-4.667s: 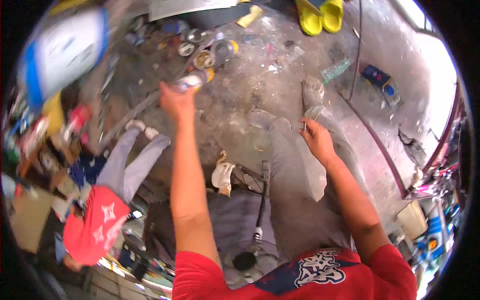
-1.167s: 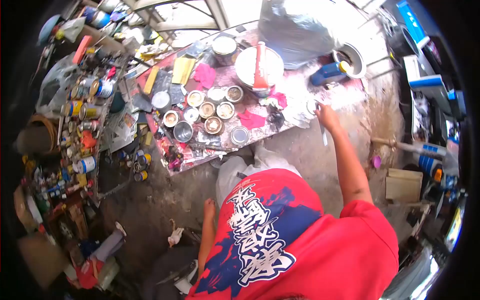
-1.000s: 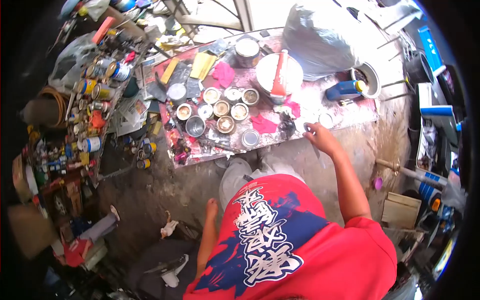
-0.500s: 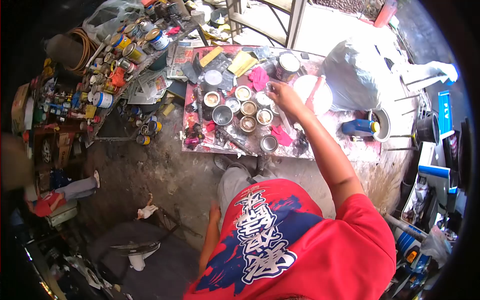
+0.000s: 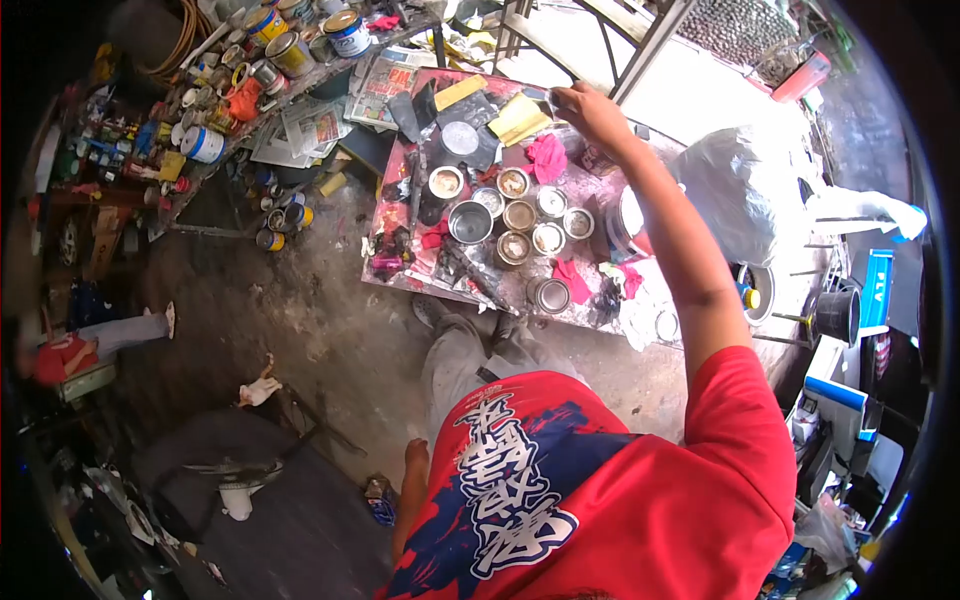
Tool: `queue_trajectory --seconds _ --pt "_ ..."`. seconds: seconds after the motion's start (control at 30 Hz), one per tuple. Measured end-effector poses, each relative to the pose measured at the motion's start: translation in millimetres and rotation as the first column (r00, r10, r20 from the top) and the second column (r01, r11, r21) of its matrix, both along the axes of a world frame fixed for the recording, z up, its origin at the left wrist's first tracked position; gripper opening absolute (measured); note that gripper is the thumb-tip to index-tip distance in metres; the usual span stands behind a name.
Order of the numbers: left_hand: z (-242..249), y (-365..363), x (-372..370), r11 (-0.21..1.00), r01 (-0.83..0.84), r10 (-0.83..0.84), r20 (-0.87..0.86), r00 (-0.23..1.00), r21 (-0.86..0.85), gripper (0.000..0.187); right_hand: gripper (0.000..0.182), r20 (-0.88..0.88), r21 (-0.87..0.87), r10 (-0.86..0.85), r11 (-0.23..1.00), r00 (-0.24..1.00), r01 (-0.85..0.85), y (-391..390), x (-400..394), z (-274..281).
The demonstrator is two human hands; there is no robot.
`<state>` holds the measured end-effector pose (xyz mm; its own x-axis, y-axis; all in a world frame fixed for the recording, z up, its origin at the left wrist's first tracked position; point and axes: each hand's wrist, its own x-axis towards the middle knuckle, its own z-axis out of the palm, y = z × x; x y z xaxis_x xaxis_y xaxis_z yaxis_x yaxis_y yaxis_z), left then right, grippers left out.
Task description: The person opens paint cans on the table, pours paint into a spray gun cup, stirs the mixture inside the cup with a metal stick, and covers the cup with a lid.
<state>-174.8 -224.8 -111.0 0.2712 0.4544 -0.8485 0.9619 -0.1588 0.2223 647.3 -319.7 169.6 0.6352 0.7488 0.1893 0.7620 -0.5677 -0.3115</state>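
My right hand (image 5: pixel 592 112) is stretched to the table's far edge, its fingers pinched together beside a dark scrap. What is between the fingertips is too small to make out. Near it lie a yellow sheet (image 5: pixel 520 120) and a crumpled pink cloth (image 5: pixel 546 158). Closer to me, several small open cans stand in a cluster, among them a grey-lined can (image 5: pixel 469 222) and a can with whitish contents (image 5: pixel 548 238). One more can (image 5: pixel 549 295) stands at the near edge. My left hand (image 5: pixel 416 455) hangs low at my side, away from the table; its fingers do not show clearly.
A big plastic bag (image 5: pixel 730 190) bulges on the table's right side. Paint cans (image 5: pixel 347 34) crowd the left bench, with newspapers (image 5: pixel 385 88) beside it. A metal frame (image 5: pixel 650 50) stands behind the table. A cat (image 5: pixel 260 390) and a fan (image 5: pixel 237 495) are at the lower left.
My right hand has moved from above the can cluster to the table's far edge. The view has shifted, and my left hand still hangs at my side.
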Motion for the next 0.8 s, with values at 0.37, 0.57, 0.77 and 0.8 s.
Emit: queue_trajectory --seconds 0.37,0.57,0.77,0.8 --pt "27 9 34 0.953 -0.294 0.274 0.214 0.938 0.069 0.043 0.029 0.051 -0.66 -0.058 0.747 0.997 0.077 -67 61 -106" --pt "86 37 132 0.971 -0.206 0.182 0.188 0.965 0.123 0.047 0.041 0.072 -0.572 -0.104 0.811 0.992 0.127 -67 50 -116" --pt "105 45 291 0.961 -0.266 0.26 0.592 0.763 -0.08 0.055 0.047 -0.001 -0.361 -0.104 0.928 0.995 0.097 -52 -9 -57" --pt "116 43 321 0.958 -0.249 0.282 0.633 0.721 -0.143 0.056 0.049 -0.165 -0.205 -0.083 0.978 0.983 0.048 -53 -35 -42"
